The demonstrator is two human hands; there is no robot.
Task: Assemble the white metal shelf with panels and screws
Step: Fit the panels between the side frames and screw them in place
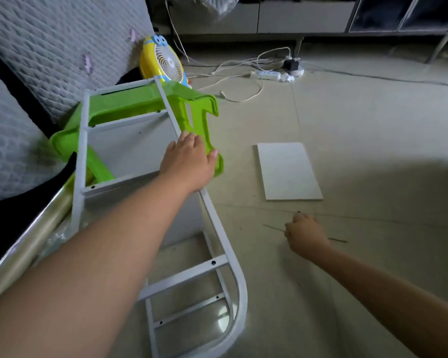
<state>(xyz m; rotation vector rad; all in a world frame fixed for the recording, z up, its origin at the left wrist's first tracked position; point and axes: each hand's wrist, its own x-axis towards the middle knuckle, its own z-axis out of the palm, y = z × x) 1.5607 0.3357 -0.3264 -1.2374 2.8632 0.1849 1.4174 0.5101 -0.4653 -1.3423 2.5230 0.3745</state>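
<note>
The white shelf frame [163,104] is gripped by the left hand [188,161], while a small dark screw [298,212] is pinched by the right hand [304,232], just below a white panel [287,170].

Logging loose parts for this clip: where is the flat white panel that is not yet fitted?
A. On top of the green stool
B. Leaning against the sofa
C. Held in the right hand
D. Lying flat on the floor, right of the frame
D: the white panel lies flat on the floor, apart from the white metal frame, beyond the right hand.
</note>
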